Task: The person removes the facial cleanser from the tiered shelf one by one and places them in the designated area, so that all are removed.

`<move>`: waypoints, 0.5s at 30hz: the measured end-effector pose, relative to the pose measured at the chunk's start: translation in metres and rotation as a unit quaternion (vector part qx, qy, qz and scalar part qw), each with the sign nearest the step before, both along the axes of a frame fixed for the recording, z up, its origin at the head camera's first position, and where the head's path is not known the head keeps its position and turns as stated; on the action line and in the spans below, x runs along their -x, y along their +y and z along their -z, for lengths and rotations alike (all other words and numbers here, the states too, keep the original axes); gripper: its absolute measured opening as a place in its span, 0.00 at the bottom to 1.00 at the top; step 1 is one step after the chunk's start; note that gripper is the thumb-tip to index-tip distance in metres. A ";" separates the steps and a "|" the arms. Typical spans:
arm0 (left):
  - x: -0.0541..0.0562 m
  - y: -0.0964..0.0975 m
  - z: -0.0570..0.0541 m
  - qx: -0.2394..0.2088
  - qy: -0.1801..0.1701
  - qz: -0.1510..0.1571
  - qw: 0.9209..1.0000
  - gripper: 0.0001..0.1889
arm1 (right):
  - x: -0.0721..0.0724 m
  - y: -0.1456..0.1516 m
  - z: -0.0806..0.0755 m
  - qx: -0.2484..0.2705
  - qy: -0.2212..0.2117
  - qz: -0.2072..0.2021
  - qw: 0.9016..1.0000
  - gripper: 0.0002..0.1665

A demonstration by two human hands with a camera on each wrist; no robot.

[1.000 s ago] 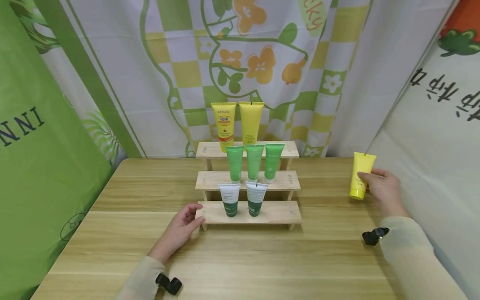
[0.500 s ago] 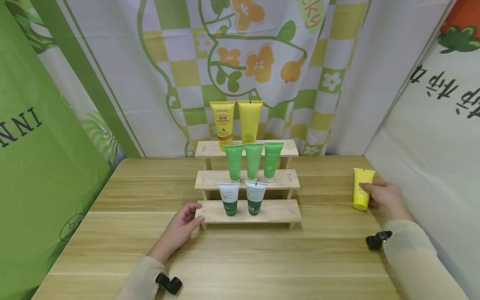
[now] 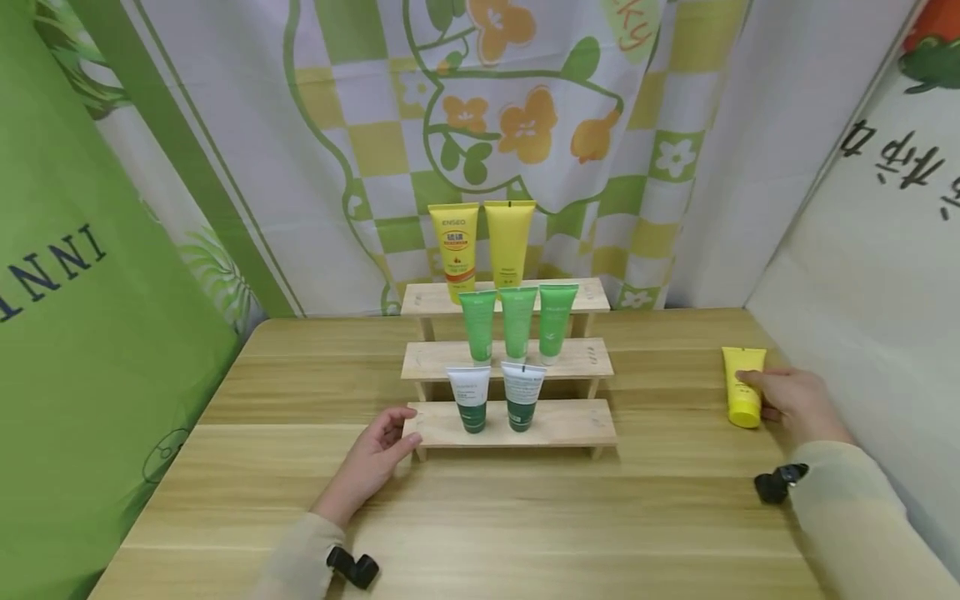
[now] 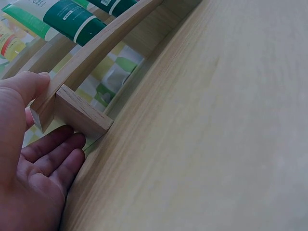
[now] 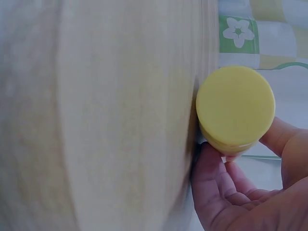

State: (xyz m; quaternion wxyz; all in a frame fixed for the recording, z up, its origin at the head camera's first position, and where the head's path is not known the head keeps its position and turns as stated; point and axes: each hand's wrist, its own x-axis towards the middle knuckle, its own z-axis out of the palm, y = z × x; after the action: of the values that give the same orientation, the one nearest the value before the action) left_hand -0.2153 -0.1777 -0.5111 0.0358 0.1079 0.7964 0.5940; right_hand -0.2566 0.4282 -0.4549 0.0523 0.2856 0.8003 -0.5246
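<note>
A three-tier wooden display stand (image 3: 558,425) is at the table's middle. My left hand (image 3: 375,462) holds the left end of its lowest step, thumb on the board's edge and fingers (image 4: 67,166) beside the leg under it. At the right, my right hand (image 3: 802,404) grips a yellow squeeze tube (image 3: 744,383) between thumb and fingers. Its round yellow cap (image 5: 236,106) is right at the tabletop in the right wrist view. Two yellow tubes (image 3: 508,242) stand on the top step, three green tubes (image 3: 517,321) on the middle one, two white-and-green tubes (image 3: 522,396) on the lowest.
The wooden table (image 3: 525,525) has a white printed sheet (image 3: 877,275) along its right side and a green cloth (image 3: 90,350) on its left. Behind the stand hangs a checked, flowered curtain (image 3: 375,150).
My right hand has brought the yellow tube down and nearer to me, onto or close over the tabletop. The left hand keeps its hold on the stand. The head view has shifted slightly.
</note>
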 end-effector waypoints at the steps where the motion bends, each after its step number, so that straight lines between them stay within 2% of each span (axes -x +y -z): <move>1: 0.000 0.003 0.001 -0.004 -0.003 0.004 1.000 0.21 | -0.002 0.003 -0.002 -0.008 -0.003 -0.007 1.000 0.43; 3: -0.001 0.007 0.001 -0.009 -0.008 0.009 1.000 0.21 | -0.004 0.008 -0.006 -0.017 -0.006 -0.016 1.000 0.43; 7: -0.002 0.009 -0.001 -0.018 -0.014 -0.008 1.000 0.18 | -0.002 0.011 -0.006 0.007 -0.011 -0.017 1.000 0.45; 10: -0.002 0.007 -0.003 -0.014 -0.018 -0.009 1.000 0.18 | -0.002 0.011 -0.003 0.012 -0.016 -0.019 1.000 0.48; 15: 0.000 0.004 -0.001 0.001 -0.016 -0.008 1.000 0.19 | -0.005 0.012 -0.004 0.012 -0.013 -0.034 0.999 0.44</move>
State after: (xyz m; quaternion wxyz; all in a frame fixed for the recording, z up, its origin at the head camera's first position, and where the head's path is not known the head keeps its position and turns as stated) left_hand -0.2156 -0.1739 -0.5100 0.0441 0.0922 0.7968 0.5955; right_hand -0.2515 0.4401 -0.4512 0.0842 0.2643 0.8023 -0.5286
